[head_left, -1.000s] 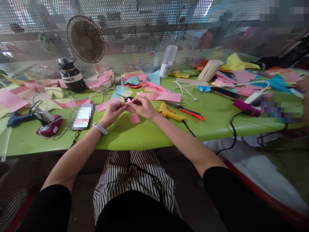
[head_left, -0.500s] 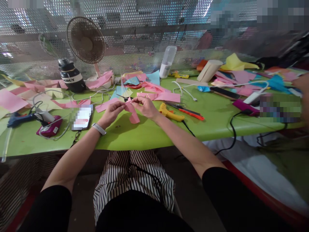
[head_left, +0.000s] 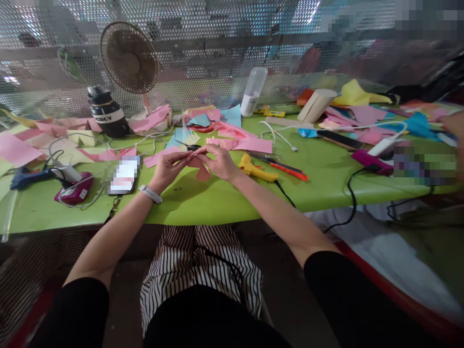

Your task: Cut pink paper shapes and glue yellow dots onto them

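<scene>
Between my two hands is a strip of pink paper point(head_left: 199, 170), its lower end hanging down over the green table. My left hand point(head_left: 169, 170) pinches it from the left, fingertips near its top edge. From the other side my right hand point(head_left: 220, 162) pinches the same paper, with the fingertips of both hands almost touching. My fingers hide the upper part of the paper. Just behind them lie dark-handled scissors point(head_left: 193, 147). A yellow glue gun point(head_left: 256, 170) rests to the right of my right hand.
A phone point(head_left: 125, 175) and a purple power block point(head_left: 75, 188) lie at left. Behind stand a black bottle point(head_left: 108, 113), a fan point(head_left: 129, 58) and a white bottle point(head_left: 253, 92). An orange cutter point(head_left: 289, 171) lies at right. Another person's hand point(head_left: 455, 128) shows at the right edge.
My fingertips have come closer together over the top of the pink paper, covering the part that stuck up before. The hanging end now looks shorter and sits slightly higher.
</scene>
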`<state>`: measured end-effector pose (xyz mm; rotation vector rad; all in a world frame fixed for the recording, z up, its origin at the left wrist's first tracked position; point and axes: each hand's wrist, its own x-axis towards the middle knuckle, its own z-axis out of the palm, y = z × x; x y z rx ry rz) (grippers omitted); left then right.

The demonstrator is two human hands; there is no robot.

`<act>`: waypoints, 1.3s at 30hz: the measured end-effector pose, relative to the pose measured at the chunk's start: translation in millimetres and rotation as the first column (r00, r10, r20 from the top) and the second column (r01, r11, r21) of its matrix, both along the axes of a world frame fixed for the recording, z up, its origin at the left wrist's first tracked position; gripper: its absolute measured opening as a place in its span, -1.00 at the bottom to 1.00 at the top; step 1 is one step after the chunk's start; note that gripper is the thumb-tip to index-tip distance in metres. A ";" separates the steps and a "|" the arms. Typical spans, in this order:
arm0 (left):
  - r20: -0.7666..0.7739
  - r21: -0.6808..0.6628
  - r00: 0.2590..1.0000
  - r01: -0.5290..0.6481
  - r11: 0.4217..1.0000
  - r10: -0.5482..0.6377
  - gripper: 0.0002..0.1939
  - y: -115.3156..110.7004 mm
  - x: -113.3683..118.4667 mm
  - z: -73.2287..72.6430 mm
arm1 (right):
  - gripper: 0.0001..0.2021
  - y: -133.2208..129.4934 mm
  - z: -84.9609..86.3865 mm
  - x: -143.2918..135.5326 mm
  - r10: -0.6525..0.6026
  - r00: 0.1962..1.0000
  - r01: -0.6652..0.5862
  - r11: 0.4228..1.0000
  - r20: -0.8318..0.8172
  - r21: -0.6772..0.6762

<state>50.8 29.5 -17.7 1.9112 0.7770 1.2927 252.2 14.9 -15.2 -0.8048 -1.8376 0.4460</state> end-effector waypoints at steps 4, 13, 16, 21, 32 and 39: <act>0.003 0.028 1.000 -0.014 0.999 0.014 -0.64 1.6 -0.9 -1.6 | -0.69 2.7 -3.6 -0.2 -0.049 0.999 0.050 0.996 -0.018 0.080; 0.013 0.024 1.000 -0.004 1.000 0.004 -0.69 0.3 -0.3 0.0 | -0.73 5.6 -3.8 1.1 -0.114 0.991 0.100 0.977 0.068 0.189; 0.008 0.019 1.000 0.004 1.000 -0.004 -0.68 -0.5 -0.5 1.0 | -0.70 5.8 -4.6 0.7 -0.112 0.993 0.103 0.978 0.034 0.182; 0.001 0.028 1.000 0.020 0.999 -0.020 -0.70 -1.9 0.4 2.3 | -0.66 3.4 -3.0 1.4 -0.075 0.994 0.059 0.980 0.080 0.188; -0.030 -0.012 1.000 -0.001 1.000 0.000 -0.65 -1.2 1.3 2.1 | -0.65 5.9 -6.8 -0.9 -0.181 0.965 0.115 0.943 0.189 0.313; -0.110 0.089 0.994 -0.005 0.996 0.015 -0.67 -6.5 1.2 9.9 | -0.64 8.7 -9.4 -0.9 -0.242 0.938 0.133 0.913 0.249 0.386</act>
